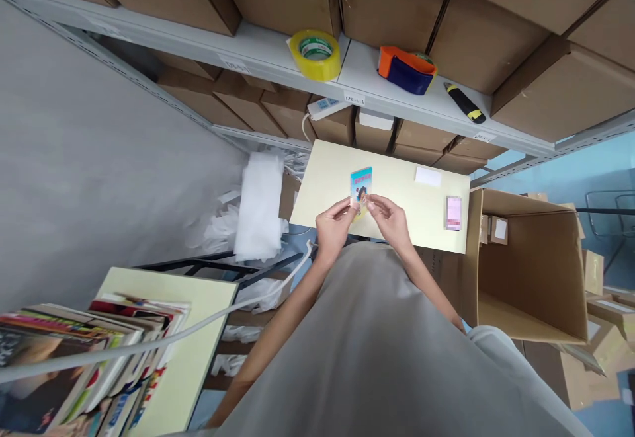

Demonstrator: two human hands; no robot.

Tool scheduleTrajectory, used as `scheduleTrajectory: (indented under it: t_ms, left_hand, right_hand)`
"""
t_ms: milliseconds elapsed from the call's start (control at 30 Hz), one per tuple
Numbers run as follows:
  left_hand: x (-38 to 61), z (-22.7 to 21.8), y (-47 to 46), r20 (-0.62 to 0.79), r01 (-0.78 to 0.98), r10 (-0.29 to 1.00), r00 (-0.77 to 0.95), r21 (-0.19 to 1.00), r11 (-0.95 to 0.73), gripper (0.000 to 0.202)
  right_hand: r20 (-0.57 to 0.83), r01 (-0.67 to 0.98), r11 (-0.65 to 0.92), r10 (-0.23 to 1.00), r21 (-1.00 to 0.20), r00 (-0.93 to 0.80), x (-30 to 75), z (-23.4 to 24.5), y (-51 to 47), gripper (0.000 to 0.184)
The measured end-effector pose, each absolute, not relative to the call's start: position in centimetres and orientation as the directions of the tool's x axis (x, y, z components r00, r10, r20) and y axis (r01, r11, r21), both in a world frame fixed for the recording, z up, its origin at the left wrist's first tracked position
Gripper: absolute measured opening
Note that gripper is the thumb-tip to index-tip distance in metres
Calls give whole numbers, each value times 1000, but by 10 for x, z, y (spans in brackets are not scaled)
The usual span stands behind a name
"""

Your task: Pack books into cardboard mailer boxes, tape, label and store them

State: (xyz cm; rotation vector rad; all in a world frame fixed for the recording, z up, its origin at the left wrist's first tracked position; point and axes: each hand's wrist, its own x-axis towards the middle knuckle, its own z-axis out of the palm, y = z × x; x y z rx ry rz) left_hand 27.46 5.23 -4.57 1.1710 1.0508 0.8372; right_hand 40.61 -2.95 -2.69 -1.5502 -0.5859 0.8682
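A small booklet (pixel 361 182) with a blue and yellow picture cover stands upright over the pale yellow table (pixel 327 166). My left hand (pixel 333 227) is closed on its lower left edge. Fingers of my right hand (pixel 391 217) pinch its right side, near the middle of the cover. Both hands are at the table's near edge, in front of my body. To their right on the tabletop lie a white paper slip (pixel 428 176) and a phone (pixel 453 213) with a pink screen.
Overhead, a metal shelf (pixel 278 53) bears a yellow tape roll (pixel 316 55), a tape dispenser (pixel 407 70) and a cutter knife (pixel 465 102). Right of the table is an open cardboard box (pixel 526 209). At lower left, magazines (pixel 59 364) lie on a side table, crossed by a white cable (pixel 198 328).
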Motion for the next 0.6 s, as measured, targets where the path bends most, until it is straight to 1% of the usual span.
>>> scheduleTrajectory:
  t_ms: [67,100,167,233,300,333,433,500,600]
  left_hand:
    - [274,-40,45,-67,53,909,412,997,50,41]
    - [273,-37,43,-22,62,887,461,998,-7,39]
    - [270,-35,45,5,66,870,494,997,-43,41]
    - [265,-36,55,-27,66,900,435,998,-2,49]
    - [259,-39,68,-97,55,919,382,995,82,57]
    - [257,-41,74,-147,41,908,393,989,142,59]
    - [252,-45,83,-286,-11,817,500,942,336,65]
    - [252,-46,82,-321,-40,778,540,914,405,65]
    - [252,-47,78,-343,-72,763,548,889,452,63]
  right_hand:
    - [-226,-157,-165,776,-974,589,399,-24,-26,60]
    - [-235,-169,-165,762,-972,604,398,-23,-25,61]
    - [-255,-189,-174,736,-967,628,402,-22,-25,63]
    - [-285,-231,-177,733,-957,617,410,-22,-27,66]
    - [-315,-285,-174,744,-943,589,416,-22,-31,70]
    - [-327,-310,-171,749,-935,576,418,-23,-33,71]
    - [-358,-356,-174,751,-918,555,418,-28,-36,75]
    - [-373,-374,-177,745,-910,553,417,-30,-36,76]
    - [-375,-383,-171,738,-908,560,418,-33,-36,75]
